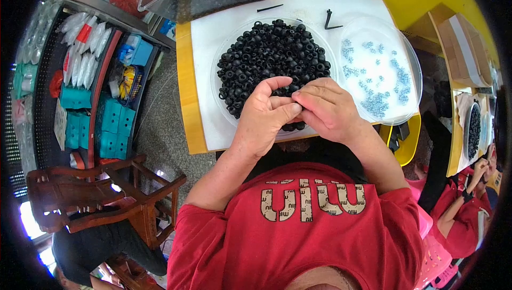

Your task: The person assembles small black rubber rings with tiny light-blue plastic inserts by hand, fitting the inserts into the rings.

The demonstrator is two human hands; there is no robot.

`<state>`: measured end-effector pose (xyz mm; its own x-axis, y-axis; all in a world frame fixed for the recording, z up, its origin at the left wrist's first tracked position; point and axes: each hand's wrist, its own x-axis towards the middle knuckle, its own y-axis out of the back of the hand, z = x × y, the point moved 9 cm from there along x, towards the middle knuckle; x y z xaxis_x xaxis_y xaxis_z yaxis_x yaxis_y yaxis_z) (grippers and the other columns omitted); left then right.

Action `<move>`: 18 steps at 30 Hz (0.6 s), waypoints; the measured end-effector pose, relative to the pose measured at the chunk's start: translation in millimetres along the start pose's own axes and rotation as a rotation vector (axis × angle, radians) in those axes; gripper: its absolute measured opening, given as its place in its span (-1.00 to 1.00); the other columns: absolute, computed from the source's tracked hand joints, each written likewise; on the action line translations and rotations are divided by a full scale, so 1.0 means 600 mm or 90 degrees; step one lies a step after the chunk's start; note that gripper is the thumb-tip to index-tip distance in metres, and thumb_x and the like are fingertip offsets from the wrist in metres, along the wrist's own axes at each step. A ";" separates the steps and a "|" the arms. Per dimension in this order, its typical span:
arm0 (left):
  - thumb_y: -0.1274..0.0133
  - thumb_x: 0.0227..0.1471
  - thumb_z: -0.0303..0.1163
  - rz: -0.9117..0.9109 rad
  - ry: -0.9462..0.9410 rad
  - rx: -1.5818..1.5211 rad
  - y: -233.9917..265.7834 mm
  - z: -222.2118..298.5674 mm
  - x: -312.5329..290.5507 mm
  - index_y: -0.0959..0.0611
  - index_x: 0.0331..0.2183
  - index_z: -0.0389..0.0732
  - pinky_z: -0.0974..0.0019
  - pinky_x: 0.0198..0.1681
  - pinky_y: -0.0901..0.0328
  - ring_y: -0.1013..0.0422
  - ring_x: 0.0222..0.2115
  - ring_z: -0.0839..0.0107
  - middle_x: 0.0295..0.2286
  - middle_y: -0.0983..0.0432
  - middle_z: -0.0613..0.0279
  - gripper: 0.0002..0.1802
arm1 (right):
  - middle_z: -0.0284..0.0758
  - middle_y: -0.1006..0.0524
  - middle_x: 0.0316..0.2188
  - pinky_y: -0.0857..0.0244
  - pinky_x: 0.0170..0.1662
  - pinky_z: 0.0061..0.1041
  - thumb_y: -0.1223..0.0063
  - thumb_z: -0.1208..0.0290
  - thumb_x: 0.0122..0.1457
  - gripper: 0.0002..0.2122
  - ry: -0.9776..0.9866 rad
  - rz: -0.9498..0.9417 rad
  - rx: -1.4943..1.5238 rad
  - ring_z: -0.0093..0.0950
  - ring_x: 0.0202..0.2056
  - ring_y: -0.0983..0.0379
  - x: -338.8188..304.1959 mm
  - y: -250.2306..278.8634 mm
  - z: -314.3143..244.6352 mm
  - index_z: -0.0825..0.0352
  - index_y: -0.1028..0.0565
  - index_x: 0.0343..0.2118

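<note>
My left hand and my right hand meet at the fingertips over the near edge of a heap of small black ring-like parts. Thumb and fingers of each are pinched together. Whatever sits between them is hidden or too small to name. The black parts fill a clear round tray on a white sheet. To the right of my right hand is a second clear round tray, holding scattered tiny bluish, see-through pieces. Beyond the trays lie a thin black strip and a bent black piece.
A clear bin with black parts stands at the table's far left. A yellow basket hangs low at the right edge. Left are shelves with teal boxes and a wooden chair. At far right, another person works beside a cardboard box.
</note>
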<state>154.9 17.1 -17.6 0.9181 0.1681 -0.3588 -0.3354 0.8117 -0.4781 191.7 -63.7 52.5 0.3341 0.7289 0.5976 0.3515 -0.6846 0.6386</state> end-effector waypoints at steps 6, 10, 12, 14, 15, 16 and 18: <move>0.04 -0.17 -0.61 -0.021 0.009 0.032 0.003 0.000 0.000 -0.14 -0.09 -0.30 0.41 -0.33 -0.30 -0.38 -0.44 0.43 -0.44 -0.40 0.09 -0.45 | -0.27 -0.43 -0.44 -0.24 -0.27 -0.49 -0.04 0.51 -0.17 -0.82 -0.225 -0.035 0.276 -0.35 -0.37 -0.37 -0.017 -0.005 0.054 0.35 -0.42 -0.42; 0.05 -0.15 -0.60 -0.042 0.017 0.062 -0.002 0.000 -0.004 -0.12 -0.08 -0.29 0.43 -0.34 -0.29 -0.38 -0.44 0.44 -0.44 -0.40 0.09 -0.43 | -0.29 -0.43 -0.46 -0.23 -0.28 -0.51 0.05 0.54 -0.08 -0.90 -0.243 -0.053 0.354 -0.38 -0.36 -0.36 -0.013 -0.012 0.055 0.35 -0.41 -0.43; 0.05 -0.14 -0.58 -0.050 0.012 0.060 -0.007 -0.001 -0.005 -0.11 -0.08 -0.28 0.44 -0.34 -0.29 -0.37 -0.45 0.45 -0.44 -0.40 0.10 -0.44 | -0.30 -0.42 -0.47 -0.23 -0.30 -0.52 0.07 0.55 -0.06 -0.93 -0.193 -0.070 0.309 -0.38 -0.37 -0.34 -0.006 -0.011 0.042 0.35 -0.40 -0.47; 0.04 -0.15 -0.58 -0.036 0.001 0.094 -0.007 0.006 -0.007 -0.15 -0.10 -0.27 0.41 -0.33 -0.30 -0.38 -0.44 0.42 -0.44 -0.41 0.10 -0.46 | -0.30 -0.42 -0.47 -0.23 -0.30 -0.52 0.08 0.55 -0.07 -0.93 -0.202 -0.051 0.297 -0.38 -0.38 -0.34 -0.005 -0.011 0.040 0.35 -0.40 -0.47; 0.03 -0.17 -0.58 -0.024 -0.010 0.106 -0.004 0.011 -0.008 -0.18 -0.11 -0.26 0.37 -0.32 -0.31 -0.40 -0.43 0.38 -0.44 -0.42 0.09 -0.48 | -0.29 -0.42 -0.47 -0.23 -0.30 -0.52 0.08 0.56 -0.07 -0.94 -0.220 -0.033 0.287 -0.37 -0.38 -0.34 -0.006 -0.009 0.043 0.35 -0.40 -0.47; 0.03 -0.17 -0.58 -0.021 -0.016 0.108 0.001 0.015 -0.008 -0.18 -0.11 -0.26 0.37 -0.32 -0.31 -0.40 -0.43 0.38 -0.44 -0.42 0.09 -0.48 | -0.32 -0.41 -0.46 -0.22 -0.30 -0.56 0.10 0.55 -0.05 -0.92 -0.243 -0.045 0.288 -0.43 -0.38 -0.34 -0.007 -0.013 0.047 0.35 -0.40 -0.44; 0.04 -0.19 -0.60 0.007 -0.049 0.229 0.012 0.042 -0.003 -0.22 -0.15 -0.28 0.38 -0.32 -0.31 -0.40 -0.43 0.40 -0.46 -0.42 0.11 -0.52 | -0.34 -0.42 -0.45 -0.21 -0.29 -0.59 0.11 0.54 -0.02 -0.91 -0.287 0.014 0.312 -0.49 -0.37 -0.34 -0.014 0.003 0.070 0.36 -0.41 -0.42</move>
<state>156.3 36.9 -0.1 0.9326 0.2088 -0.2945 -0.2629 0.9519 -0.1576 226.3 -71.1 28.0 0.6413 0.7146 0.2795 0.6616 -0.6995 0.2702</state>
